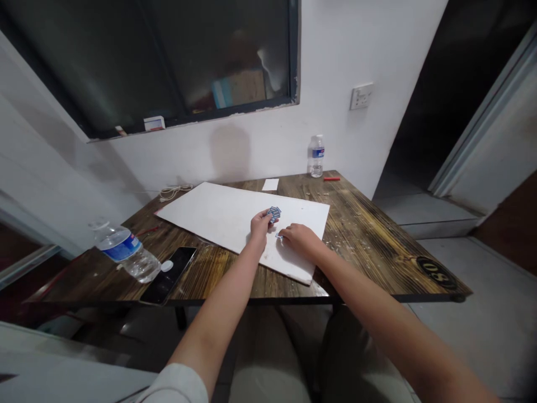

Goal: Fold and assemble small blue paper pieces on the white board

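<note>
My left hand (259, 225) is closed around a small bunch of flat, blue-edged pieces (274, 214), held over the white board (218, 210). Fanned at several angles, the pieces are too small for me to make out what they are. Just to the right, my right hand (298, 236) is low over the same board with its fingers pinched together. At its fingertips shows one small blue-and-white piece (279, 236), similar in colour to the others. The thumb of my right hand is partly hidden.
On the wooden table (369, 252), an open water bottle (126, 249) leans at left beside a black phone (174, 274) with a white cap (166, 266) on it. At the back are another bottle (316, 157), a red stick (331, 179), white paper (271, 184) and a cable (172, 192).
</note>
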`<state>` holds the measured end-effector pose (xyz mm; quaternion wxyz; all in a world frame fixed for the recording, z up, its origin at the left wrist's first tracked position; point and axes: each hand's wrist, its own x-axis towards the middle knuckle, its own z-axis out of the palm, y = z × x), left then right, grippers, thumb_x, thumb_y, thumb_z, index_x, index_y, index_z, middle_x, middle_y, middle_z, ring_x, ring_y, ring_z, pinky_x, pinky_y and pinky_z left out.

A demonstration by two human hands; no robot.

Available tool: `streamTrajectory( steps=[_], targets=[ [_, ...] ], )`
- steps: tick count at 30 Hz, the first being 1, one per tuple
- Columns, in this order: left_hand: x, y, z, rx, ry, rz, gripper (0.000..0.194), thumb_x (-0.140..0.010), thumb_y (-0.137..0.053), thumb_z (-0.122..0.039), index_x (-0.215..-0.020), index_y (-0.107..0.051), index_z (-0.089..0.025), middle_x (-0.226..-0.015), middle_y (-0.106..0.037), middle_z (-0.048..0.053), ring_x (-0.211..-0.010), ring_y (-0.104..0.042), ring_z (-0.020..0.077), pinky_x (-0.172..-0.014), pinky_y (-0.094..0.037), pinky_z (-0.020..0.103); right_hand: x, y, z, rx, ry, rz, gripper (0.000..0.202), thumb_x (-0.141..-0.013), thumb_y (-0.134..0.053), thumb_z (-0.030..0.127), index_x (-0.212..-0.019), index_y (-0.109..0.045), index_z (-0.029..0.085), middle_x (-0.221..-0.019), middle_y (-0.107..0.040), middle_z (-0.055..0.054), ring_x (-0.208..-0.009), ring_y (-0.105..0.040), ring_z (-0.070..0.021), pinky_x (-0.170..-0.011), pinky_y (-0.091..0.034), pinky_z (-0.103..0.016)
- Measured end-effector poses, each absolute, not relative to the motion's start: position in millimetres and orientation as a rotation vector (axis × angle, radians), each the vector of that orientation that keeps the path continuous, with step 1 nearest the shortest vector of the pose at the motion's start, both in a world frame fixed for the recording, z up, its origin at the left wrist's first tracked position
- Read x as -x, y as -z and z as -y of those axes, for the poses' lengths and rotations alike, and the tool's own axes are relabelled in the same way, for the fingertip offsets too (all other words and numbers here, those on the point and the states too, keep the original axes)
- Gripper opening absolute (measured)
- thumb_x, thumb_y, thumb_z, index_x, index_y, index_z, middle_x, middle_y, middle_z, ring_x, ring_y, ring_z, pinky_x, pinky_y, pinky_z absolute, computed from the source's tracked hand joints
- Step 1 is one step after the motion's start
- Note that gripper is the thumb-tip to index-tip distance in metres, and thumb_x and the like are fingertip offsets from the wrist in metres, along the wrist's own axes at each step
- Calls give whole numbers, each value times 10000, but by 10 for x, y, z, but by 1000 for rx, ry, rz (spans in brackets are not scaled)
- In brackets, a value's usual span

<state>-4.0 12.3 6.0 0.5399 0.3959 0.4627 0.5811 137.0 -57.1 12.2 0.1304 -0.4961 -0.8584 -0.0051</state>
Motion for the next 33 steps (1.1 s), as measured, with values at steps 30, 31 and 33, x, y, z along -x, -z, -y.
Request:
streamTrajectory(
  steps=[30,31,33],
  targets=[
    [13,-32,-130,-982,-1390,-1114,204,-794,-604,-81,-986,-667,-114,-821,-728,64,-586,-657,85,-498,-392,158,-1340,-175,622,1438,59,2535,259,-904,-477,111,-1080,-667,130,-976,-698,-126,-934,-612,-229,-794,-407,-291],
    [11,-29,-136,-982,-1389,-1115,206,-793,-603,-81,-985,-669,-115,-821,-728,63,-583,-655,83,-499,-390,158,-1344,-159,608,1436,53,2516,275,-899,-477,104,-1099,-664,128,-986,-698,-124,-946,-609,-230,-807,-408,-293],
    [10,-23,-144,-984,-1384,-1121,215,-787,-609,-86,-989,-674,-121,-825,-731,62,-588,-655,83,-506,-391,160,-1357,-116,573,1444,39,2462,314,-887,-473,86,-1138,-657,130,-1008,-698,-119,-966,-605,-230,-831,-410,-298]
  ],
)
